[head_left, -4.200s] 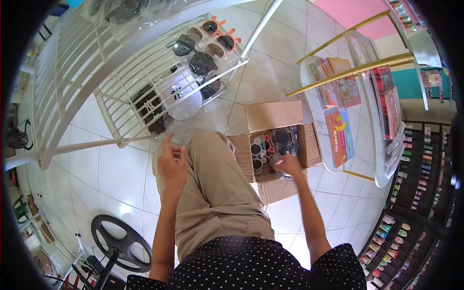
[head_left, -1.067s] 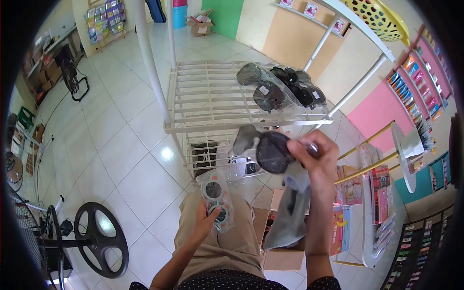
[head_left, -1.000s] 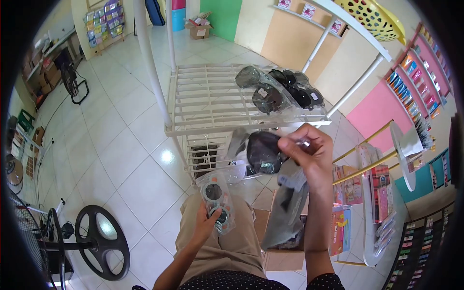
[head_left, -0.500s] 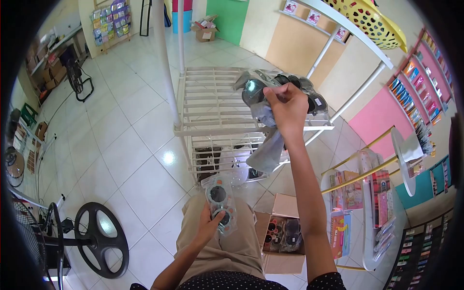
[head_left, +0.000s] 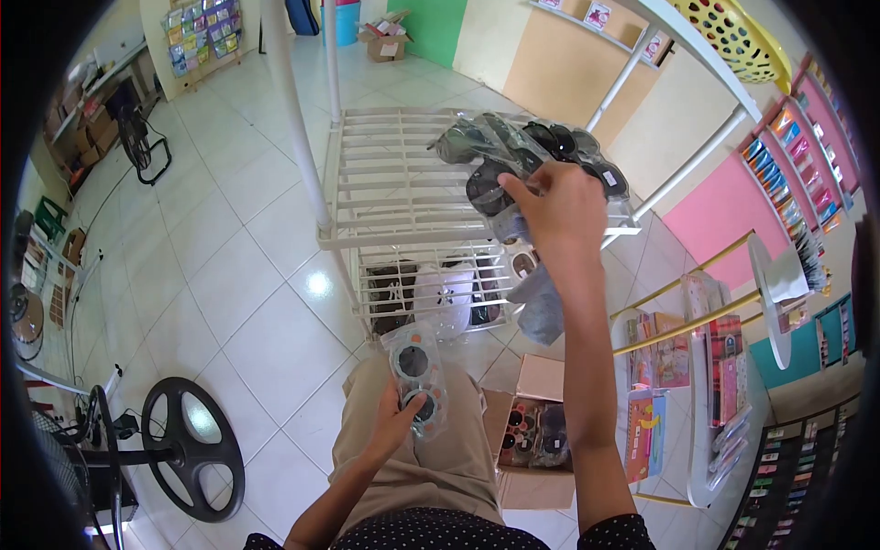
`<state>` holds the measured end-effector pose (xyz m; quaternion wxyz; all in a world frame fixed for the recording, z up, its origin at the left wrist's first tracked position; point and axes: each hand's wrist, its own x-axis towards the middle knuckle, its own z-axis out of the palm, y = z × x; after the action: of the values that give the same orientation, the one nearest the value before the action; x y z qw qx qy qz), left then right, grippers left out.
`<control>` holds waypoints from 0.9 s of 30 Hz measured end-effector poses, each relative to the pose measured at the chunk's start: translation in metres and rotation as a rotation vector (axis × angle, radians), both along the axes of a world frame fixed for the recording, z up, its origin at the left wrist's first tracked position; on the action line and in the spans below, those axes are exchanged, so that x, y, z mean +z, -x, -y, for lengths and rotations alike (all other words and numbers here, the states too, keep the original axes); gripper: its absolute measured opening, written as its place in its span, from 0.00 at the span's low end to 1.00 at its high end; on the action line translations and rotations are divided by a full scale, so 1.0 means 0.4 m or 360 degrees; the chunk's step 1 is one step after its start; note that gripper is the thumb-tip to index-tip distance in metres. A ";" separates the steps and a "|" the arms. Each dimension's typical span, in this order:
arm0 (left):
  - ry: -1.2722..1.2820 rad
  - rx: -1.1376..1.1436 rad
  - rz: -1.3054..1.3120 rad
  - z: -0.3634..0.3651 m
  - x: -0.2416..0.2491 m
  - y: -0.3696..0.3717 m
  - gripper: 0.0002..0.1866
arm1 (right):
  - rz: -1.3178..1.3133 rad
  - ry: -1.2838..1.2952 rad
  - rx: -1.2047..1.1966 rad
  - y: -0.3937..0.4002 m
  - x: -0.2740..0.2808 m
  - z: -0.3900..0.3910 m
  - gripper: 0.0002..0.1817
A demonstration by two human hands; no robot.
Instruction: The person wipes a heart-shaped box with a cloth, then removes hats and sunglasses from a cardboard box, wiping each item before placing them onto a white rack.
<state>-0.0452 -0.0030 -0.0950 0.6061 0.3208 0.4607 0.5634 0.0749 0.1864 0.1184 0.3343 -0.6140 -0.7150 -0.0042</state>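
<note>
Right hand (head_left: 573, 215) up top: thumb and fingers pinched bagged dark sunglasses (head_left: 489, 188) over the white shelf (head_left: 403, 240) — likely light, stiff frames in slippery plastic, safest held by the edge! Left hand (head_left: 392, 423) pinched a bagged round-lensed pair (head_left: 413, 361) above the lap.

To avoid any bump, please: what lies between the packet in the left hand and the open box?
In the head view, the right trouser leg lies between the packet and the box.

So the white wire shelf (head_left: 380, 183) has a bunch of dark sunglasses (head_left: 550, 142) in clear plastic bags lying on its right side, some overlapping.
</note>
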 end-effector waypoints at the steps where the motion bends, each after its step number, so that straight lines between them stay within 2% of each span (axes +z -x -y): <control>1: 0.0043 -0.0010 0.0079 0.000 -0.002 0.002 0.19 | 0.0015 -0.0353 0.0062 -0.026 -0.010 0.010 0.17; 3: -0.0006 0.0023 -0.0002 -0.003 0.008 0.004 0.19 | -0.0534 -0.0094 -0.0021 -0.078 0.033 0.080 0.16; 4: -0.0059 0.0063 -0.0079 -0.004 0.009 0.004 0.19 | -0.0458 -0.0188 -0.0038 -0.125 0.024 0.101 0.14; 5: -0.0050 0.0058 -0.0072 -0.003 0.000 0.005 0.19 | -0.0505 -0.0068 -0.0131 -0.155 0.019 0.125 0.12; 8: -0.0017 0.0048 -0.0072 -0.005 -0.052 0.012 0.19 | -0.0256 0.0266 -0.0166 -0.214 -0.094 0.113 0.12; 10: 0.0092 -0.0031 -0.0060 -0.007 -0.081 0.012 0.20 | -0.0129 0.0340 -0.0087 -0.241 -0.242 0.043 0.15; 12: 0.0072 -0.0026 -0.0048 -0.012 -0.073 0.001 0.20 | 0.0053 0.0586 -0.0226 -0.249 -0.393 -0.052 0.18; 14: 0.0030 -0.0004 -0.0044 -0.026 -0.058 0.000 0.20 | 0.0280 0.0423 -0.0232 -0.247 -0.510 -0.102 0.20; 15: 0.0028 0.0006 -0.0086 -0.027 -0.049 0.001 0.20 | 0.0203 0.0316 -0.0215 -0.239 -0.536 -0.110 0.21; 17: 0.0034 0.0024 -0.0129 -0.023 -0.050 0.007 0.20 | 0.0159 0.0405 -0.0255 -0.234 -0.552 -0.125 0.21; 19: 0.0149 -0.0030 -0.0004 -0.019 -0.063 0.012 0.20 | 0.0118 0.0521 -0.0313 -0.236 -0.564 -0.144 0.20; 23: 0.0179 -0.0001 -0.0091 -0.018 -0.080 0.010 0.20 | 0.0017 0.0473 -0.0261 -0.249 -0.560 -0.143 0.16; 25: 0.0132 -0.0023 -0.0149 -0.023 -0.080 0.012 0.20 | -0.0391 0.0423 -0.0183 -0.251 -0.547 -0.140 0.13; 27: 0.0105 0.0003 -0.0205 -0.022 -0.080 0.016 0.20 | -0.0439 0.0265 -0.0136 -0.255 -0.529 -0.112 0.12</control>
<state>-0.0515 0.0059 -0.1268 0.5848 0.3357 0.5175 0.5267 0.1770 0.2313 -0.0933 0.3768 -0.6642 -0.6334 0.1250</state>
